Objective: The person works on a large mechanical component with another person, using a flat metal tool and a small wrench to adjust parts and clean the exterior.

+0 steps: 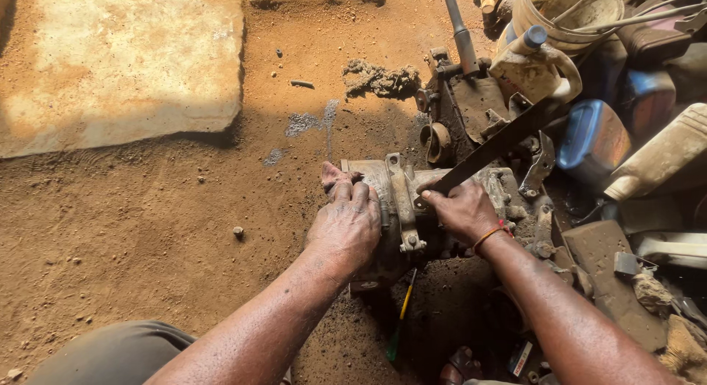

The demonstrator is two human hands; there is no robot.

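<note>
Head view showed one dusty metal engine casing [412,201] lying on the bare dirt ground [147,230], near the middle of the frame, with two hands on it. One left hand [345,221] lay pressed flat over the casing's left end, fingers spread and curled down over its edge, bracing it rather than gripping tightly. One right hand [464,208], with one orange band [492,234] at the wrist, was clenched around the lower end of one long flat metal blade [508,138], whose tip rested against the casing's top and whose length slanted up to the right. One screwdriver with a yellow-and-green handle [401,315] lay on the dark soil just below the casing. One pale concrete slab [118,61] sat well apart at upper left. One dirty white jug [534,65] stood behind the blade, one bucket [571,13] above it, and one blue container [593,138] to the right among grimy clutter.
</note>
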